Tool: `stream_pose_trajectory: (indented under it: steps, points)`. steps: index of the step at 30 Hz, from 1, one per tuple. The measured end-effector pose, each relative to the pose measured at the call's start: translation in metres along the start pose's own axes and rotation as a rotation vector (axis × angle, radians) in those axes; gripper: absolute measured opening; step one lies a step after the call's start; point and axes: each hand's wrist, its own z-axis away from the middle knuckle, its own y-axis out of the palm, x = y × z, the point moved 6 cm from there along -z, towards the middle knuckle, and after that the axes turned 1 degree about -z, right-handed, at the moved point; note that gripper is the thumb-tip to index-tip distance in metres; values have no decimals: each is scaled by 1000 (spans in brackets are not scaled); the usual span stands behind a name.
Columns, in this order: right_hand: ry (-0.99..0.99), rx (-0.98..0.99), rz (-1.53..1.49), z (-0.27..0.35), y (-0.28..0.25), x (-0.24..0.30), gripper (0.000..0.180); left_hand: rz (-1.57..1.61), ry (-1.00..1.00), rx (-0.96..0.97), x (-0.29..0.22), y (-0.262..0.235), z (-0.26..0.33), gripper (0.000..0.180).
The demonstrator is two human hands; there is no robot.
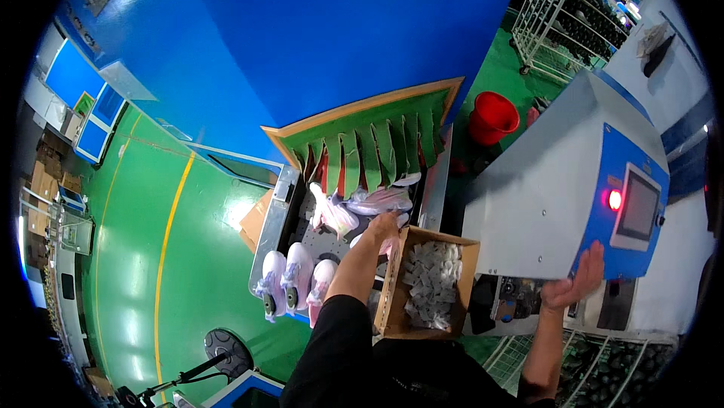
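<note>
My left hand (385,225) reaches over the perforated metal bed at the mouth of a blue machine, beside a pale pink-and-white shoe (389,246). Its fingers are mostly hidden, so I cannot tell whether they grip that shoe. Just beyond lie more light shoes in thin wrapping, one whitish-pink shoe (333,212) and a lilac one (381,200), below a curtain of green strips (373,151). My right hand (577,281) is open, its fingers stretched out flat by the lower edge of the blue control panel (605,238).
White shoes (298,265) stand in a row at the bed's left edge. A cardboard box (392,299) of small whitish packets stands close to my body. Beyond the grey machine cabinet (528,182) are a red bucket (492,118) and a white wire rack (558,23).
</note>
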Motion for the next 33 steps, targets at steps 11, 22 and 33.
stream_pose_trajectory:
  steps: [11,22,33]
  points:
    - [-6,-3,131,11,5,-9,59,-164,-18,-34,-22,-12,33,65]
    - [51,83,0,1,-1,-4,48,626,-37,-887,-26,-158,219,52]
    - [800,502,-1732,127,-33,119,118,1946,-330,-65,-298,-59,380,30]
